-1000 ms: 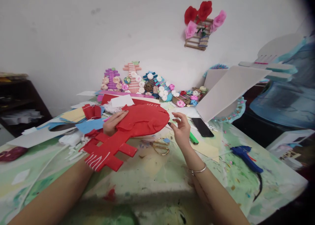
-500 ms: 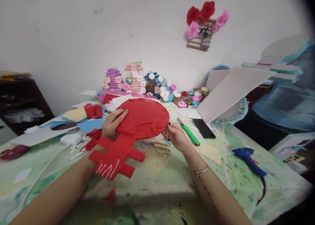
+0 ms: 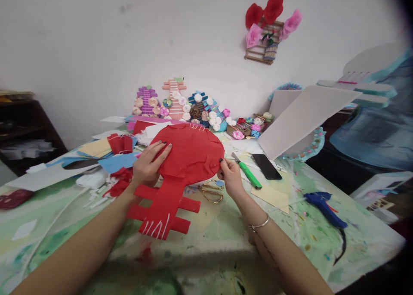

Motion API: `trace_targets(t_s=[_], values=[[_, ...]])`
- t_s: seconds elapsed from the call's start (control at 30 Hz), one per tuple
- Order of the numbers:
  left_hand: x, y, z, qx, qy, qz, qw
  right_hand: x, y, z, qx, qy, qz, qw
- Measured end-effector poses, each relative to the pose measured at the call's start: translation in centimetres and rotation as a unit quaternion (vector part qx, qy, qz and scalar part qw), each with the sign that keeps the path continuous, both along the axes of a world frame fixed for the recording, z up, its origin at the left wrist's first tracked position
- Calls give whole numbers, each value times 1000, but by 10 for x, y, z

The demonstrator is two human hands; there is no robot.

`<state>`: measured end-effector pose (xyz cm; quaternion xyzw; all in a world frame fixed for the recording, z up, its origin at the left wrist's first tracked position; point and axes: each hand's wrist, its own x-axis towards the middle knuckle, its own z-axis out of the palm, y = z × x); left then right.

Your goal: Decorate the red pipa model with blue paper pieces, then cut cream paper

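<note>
A red guitar-shaped foam cutout (image 3: 185,163) is held tilted above the paint-stained table (image 3: 226,239), its round body toward the wall and its crossbarred neck toward me. My left hand (image 3: 148,166) grips the body's left edge with fingers laid over the top. My right hand (image 3: 229,176) pinches the body's right edge. White lines mark the neck's near end.
Gold-handled scissors (image 3: 211,191) lie under the cutout's right side. A green-handled cutter (image 3: 248,174), a black phone (image 3: 266,166) and a blue glue gun (image 3: 324,203) lie to the right. Foam scraps (image 3: 106,155) pile at the left; flower-decorated crafts (image 3: 193,110) line the wall.
My right hand, which hung free a second ago, has taken hold of the cutout's right edge. The cutout has swung so its neck points more toward me.
</note>
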<state>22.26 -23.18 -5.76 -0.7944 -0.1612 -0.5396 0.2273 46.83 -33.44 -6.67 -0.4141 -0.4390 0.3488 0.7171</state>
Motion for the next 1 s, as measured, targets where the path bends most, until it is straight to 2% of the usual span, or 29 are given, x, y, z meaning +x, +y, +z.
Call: trace_targets(t_s=[0.1, 0.2, 0.3, 0.47, 0.63, 0.77, 0.9, 1.0], values=[[2, -1, -1, 2, 3, 6, 1000, -2, 0, 2, 6, 20, -6, 1000], [3, 1, -4, -9, -32, 16, 999, -6, -3, 5, 34, 62, 49, 996], [3, 6, -9, -21, -19, 22, 999, -10, -7, 8, 59, 63, 121, 989], [7, 6, -15, -34, -23, 44, 998, -13, -12, 10, 56, 72, 165, 982], [8, 2, -11, -7, -9, 46, 999, -12, -11, 9, 41, 49, 147, 987], [7, 2, -7, 14, 5, 41, 999, -11, -7, 5, 25, 13, 99, 995], [9, 3, -9, -8, 24, 25, 999, -11, -2, 0, 1, -4, 28, 1000], [10, 3, -10, -17, 26, 8, 999, -12, 1, -3, -13, -14, 10, 1000]])
